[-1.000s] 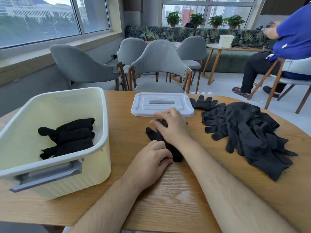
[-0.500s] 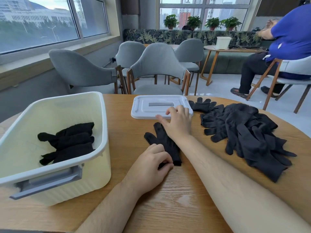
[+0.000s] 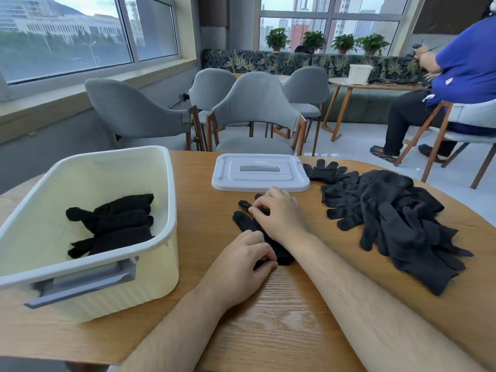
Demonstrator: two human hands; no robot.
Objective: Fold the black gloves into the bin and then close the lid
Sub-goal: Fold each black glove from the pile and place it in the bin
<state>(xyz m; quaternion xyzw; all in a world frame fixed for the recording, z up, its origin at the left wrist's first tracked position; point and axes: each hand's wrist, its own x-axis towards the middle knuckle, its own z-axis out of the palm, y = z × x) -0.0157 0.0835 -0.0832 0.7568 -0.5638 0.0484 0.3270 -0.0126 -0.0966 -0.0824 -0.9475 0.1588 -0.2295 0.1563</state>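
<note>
A black glove (image 3: 245, 222) lies flat on the wooden table in front of me. My left hand (image 3: 243, 260) pinches its cuff end near me. My right hand (image 3: 279, 213) has curled fingers pinching the glove's finger end. A cream bin (image 3: 161, 267) stands at the left with several folded black gloves (image 3: 112, 224) inside. Its white lid (image 3: 259, 171) lies flat on the table beyond my hands. A heap of loose black gloves (image 3: 391, 216) lies at the right.
The round wooden table (image 3: 281, 318) has grey chairs (image 3: 255, 111) behind its far edge. A person in a blue shirt (image 3: 467, 63) sits on a chair at the far right, apart from my table.
My right hand has drawn back from the lid's edge along the glove and curled onto the glove's fingers. My left hand stays on the cuff.
</note>
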